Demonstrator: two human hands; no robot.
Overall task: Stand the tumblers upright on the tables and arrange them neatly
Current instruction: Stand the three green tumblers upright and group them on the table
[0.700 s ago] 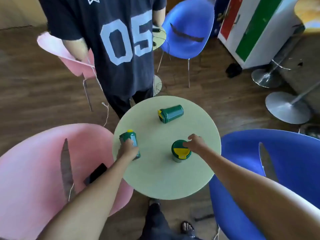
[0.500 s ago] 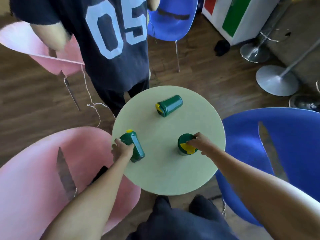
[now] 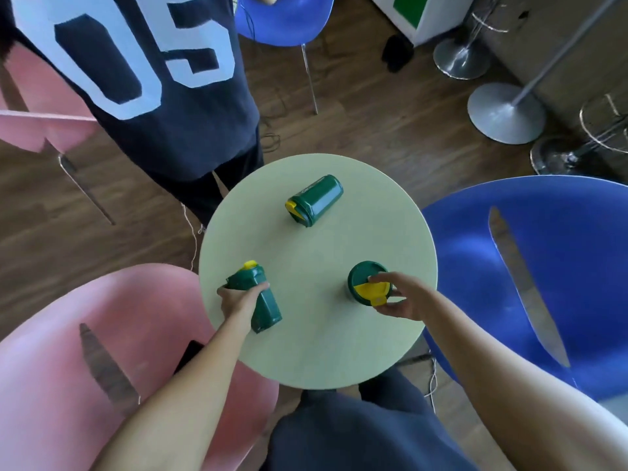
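On the round pale-green table (image 3: 390, 232), the left hand (image 3: 238, 299) is wrapped around a tilted tumbler (image 3: 256, 300) near the left edge; smooth plastic could slip and roll off. The right hand (image 3: 402, 299), fingers spread, hovers at an upright tumbler (image 3: 365, 282) near the right edge; whether it touches is unclear. A third tumbler (image 3: 316, 200) lies sideways toward the far edge, glossy green with a yellow lid.

Wood floor (image 3: 373, 130), pink chair (image 3: 51, 385), blue chair (image 3: 560, 249)
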